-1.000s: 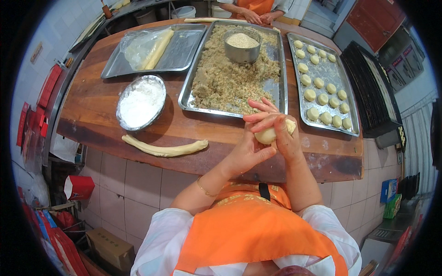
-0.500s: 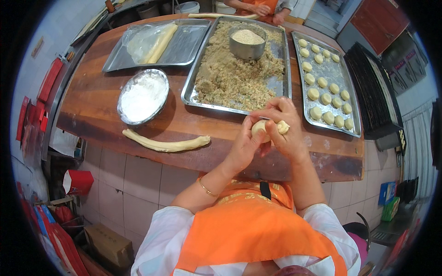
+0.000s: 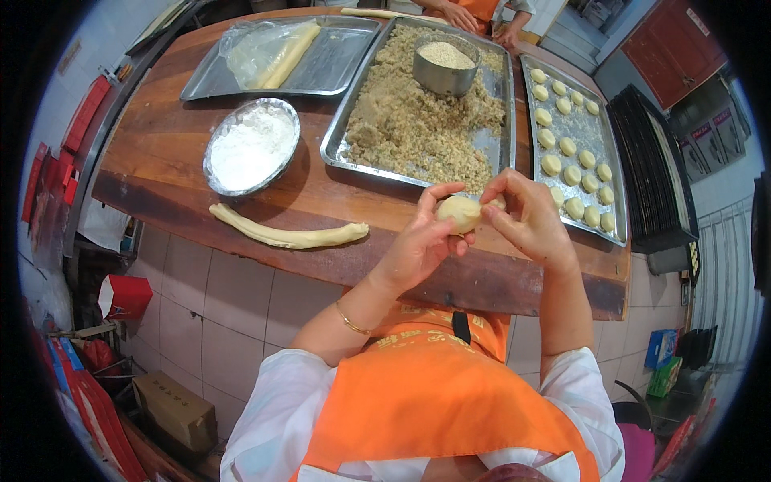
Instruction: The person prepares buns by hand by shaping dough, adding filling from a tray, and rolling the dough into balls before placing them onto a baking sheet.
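Near the table's front edge, my left hand [image 3: 418,249] cradles a pale dough ball [image 3: 458,213] in curled fingers. My right hand [image 3: 530,225] pinches the ball's right end between thumb and fingertips. Just beyond my hands lies a metal tray [image 3: 493,143] spread with crumbly brown filling, with a round metal container [image 3: 446,80] of pale grains standing in it. To the left, a dough rope [image 3: 285,236] lies on the wood below a metal bowl [image 3: 285,161] of white powder. On the right, a tray [image 3: 594,225] holds several small flattened dough rounds.
A tray [image 3: 337,56] with bagged dough is at the back left. Across the wooden table [image 3: 152,161], a co-worker's hands [image 3: 458,16] and orange apron show. Stacked black trays [image 3: 650,169] stand at the right; red boxes [image 3: 124,296] and a cardboard box [image 3: 173,410] are low left.
My right hand has moved rightward and now pinches the ball's end instead of covering it. The view has shifted, so the table sits higher in the picture. The co-worker's hands moved apart.
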A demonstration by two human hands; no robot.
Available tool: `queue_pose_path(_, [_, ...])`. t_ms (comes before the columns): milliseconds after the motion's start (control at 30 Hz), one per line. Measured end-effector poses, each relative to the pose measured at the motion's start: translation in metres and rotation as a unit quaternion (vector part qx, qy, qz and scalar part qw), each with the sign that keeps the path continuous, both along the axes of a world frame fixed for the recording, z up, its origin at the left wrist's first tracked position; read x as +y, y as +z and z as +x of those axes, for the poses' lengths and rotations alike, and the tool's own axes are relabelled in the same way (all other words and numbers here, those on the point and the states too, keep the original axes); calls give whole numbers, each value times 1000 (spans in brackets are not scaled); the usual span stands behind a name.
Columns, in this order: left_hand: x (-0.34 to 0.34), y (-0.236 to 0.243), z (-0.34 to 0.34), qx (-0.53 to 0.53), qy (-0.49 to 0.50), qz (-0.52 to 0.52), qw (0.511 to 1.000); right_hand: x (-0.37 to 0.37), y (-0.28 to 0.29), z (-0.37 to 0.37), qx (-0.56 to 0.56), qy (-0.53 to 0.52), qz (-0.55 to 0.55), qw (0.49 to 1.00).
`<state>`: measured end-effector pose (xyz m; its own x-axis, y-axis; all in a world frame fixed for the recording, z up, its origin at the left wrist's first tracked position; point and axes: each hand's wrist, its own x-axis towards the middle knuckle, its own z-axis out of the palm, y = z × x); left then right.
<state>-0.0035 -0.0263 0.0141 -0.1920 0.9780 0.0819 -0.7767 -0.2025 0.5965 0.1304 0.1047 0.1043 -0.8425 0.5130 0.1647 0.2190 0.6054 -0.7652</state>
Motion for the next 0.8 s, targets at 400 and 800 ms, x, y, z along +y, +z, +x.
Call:
queue_pose_path(400, [-2,1,-4,50,29,-60,997,0,6,-9,-16,96,87,992])
queue_pose_path(800, [6,-34,-12,-1,-69,-25,997,-4,1,-14,-34,128,112,985])
